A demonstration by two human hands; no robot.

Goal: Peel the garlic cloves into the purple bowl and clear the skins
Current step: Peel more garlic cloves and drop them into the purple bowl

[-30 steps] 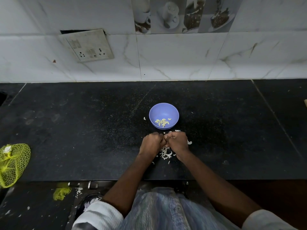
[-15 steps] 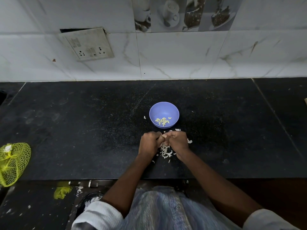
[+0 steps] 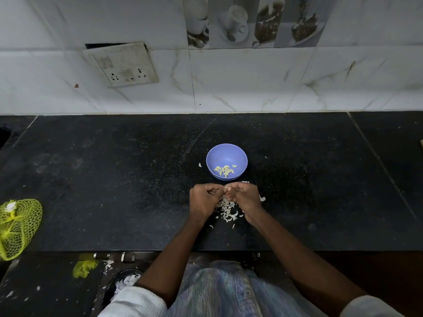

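Purple bowl, upright, peeled cloves inside; near it, left hand and right hand pinch one garlic clove, axis indiscernible.

The purple bowl stands upright on the black counter, round and smooth-walled, holding a small cluster of peeled garlic cloves (pale yellow, curved, bunched toward its near side). Just in front of the bowl lies a loose heap of white papery skins, with a few stray flakes scattered around it and one flake just left of the bowl's rim.
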